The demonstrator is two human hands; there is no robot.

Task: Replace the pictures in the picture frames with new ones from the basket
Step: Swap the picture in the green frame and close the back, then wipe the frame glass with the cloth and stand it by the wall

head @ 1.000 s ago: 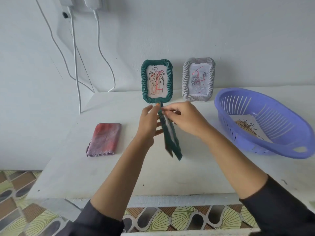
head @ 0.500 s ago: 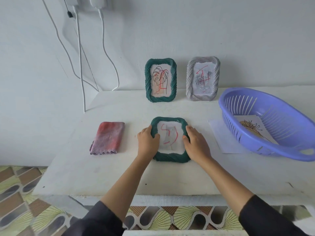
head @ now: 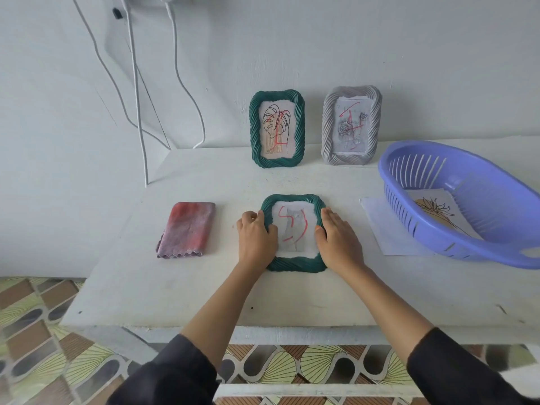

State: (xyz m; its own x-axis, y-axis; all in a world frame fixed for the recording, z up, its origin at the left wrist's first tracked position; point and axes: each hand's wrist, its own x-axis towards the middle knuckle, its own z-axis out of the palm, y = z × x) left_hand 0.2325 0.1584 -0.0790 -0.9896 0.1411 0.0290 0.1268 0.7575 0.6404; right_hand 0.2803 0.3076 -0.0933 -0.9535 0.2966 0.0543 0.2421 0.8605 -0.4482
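**Flat frame pinned, ready for lifting**

White table (head: 181, 290) against a white wall. Frame (head: 295, 263) lies flat between both hands: left fingers (head: 257, 220) and right fingers (head: 330, 219) rest spread on its side rails, not gripping. Judged light, rigid, ribbed; paper insert flimsy. Best taken by the rails. Basket (head: 438, 252) sits right of the right fingers.
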